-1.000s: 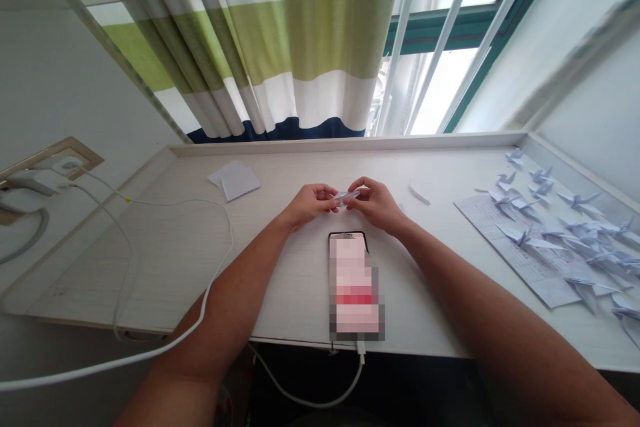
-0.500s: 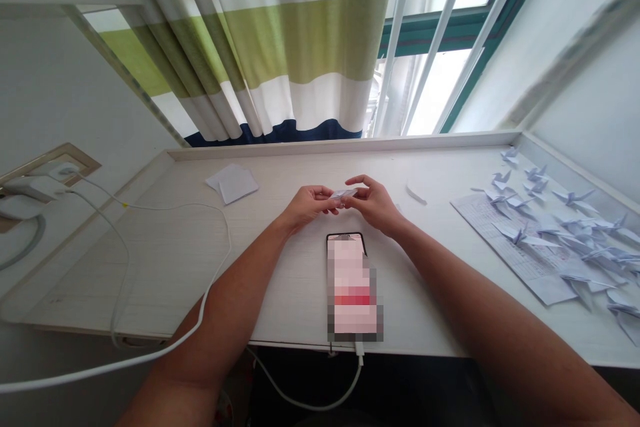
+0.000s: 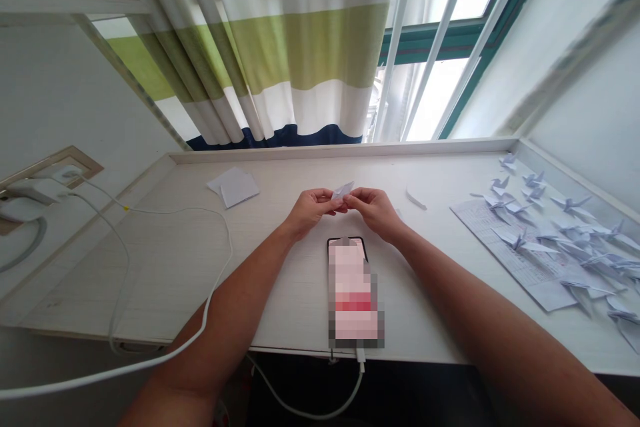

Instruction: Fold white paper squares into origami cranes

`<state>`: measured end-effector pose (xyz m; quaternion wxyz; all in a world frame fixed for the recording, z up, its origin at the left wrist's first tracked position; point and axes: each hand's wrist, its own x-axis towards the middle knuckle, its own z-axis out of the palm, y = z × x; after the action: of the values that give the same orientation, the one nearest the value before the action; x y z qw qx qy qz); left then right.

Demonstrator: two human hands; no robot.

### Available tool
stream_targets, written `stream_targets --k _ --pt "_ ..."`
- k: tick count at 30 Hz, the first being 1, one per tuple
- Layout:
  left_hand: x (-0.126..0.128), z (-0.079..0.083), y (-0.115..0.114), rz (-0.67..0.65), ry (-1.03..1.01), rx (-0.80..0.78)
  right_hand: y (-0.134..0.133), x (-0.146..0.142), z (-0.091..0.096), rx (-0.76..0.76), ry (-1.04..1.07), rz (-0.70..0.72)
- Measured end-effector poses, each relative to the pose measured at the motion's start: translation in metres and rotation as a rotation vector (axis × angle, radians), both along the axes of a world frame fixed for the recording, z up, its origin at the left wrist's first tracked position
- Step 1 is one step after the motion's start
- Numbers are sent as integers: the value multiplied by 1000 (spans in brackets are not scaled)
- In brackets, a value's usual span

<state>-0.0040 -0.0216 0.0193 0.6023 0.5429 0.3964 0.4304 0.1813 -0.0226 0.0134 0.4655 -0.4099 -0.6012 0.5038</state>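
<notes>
Over the middle of the pale desk [image 3: 165, 260], my left hand [image 3: 310, 209] and my right hand [image 3: 374, 208] pinch a small folded white paper piece [image 3: 343, 190] between their fingertips. The paper's tip sticks up between the two hands. Both hands are closed on it, a little above the desktop. Just in front of them a phone [image 3: 354, 294] lies flat with its screen up, a white cable plugged into its near end.
Several folded paper cranes [image 3: 560, 234] lie on a printed sheet [image 3: 525, 267] at the right. White paper squares [image 3: 234, 185] lie at the back left, a paper scrap [image 3: 415, 198] at the back right. A white charger cable [image 3: 200, 214] loops across the left side. A striped curtain hangs behind.
The paper piece went from lying level between my fingers to pointing upward. Both hands stay in the same spot, with the fingertips drawn closer together.
</notes>
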Motion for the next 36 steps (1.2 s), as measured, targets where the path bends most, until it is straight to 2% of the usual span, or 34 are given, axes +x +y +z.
stream_targets --k 3,7,14,21,31,36 --pt "-1 2 -1 -41 -20 -34 1 1 -1 9 -43 21" --pt "1 2 0 -19 -17 31 1 1 -2 17 -26 81" --pt "5 1 -2 -12 -66 81 -4 -2 5 16 45 30" --pt "10 -7 0 120 -81 120 -5 -2 7 48 91 41" --pt "15 2 -9 61 -106 102 -2 -3 3 59 96 -55" --pt "14 2 -9 55 -102 75 0 -2 2 46 94 -54"
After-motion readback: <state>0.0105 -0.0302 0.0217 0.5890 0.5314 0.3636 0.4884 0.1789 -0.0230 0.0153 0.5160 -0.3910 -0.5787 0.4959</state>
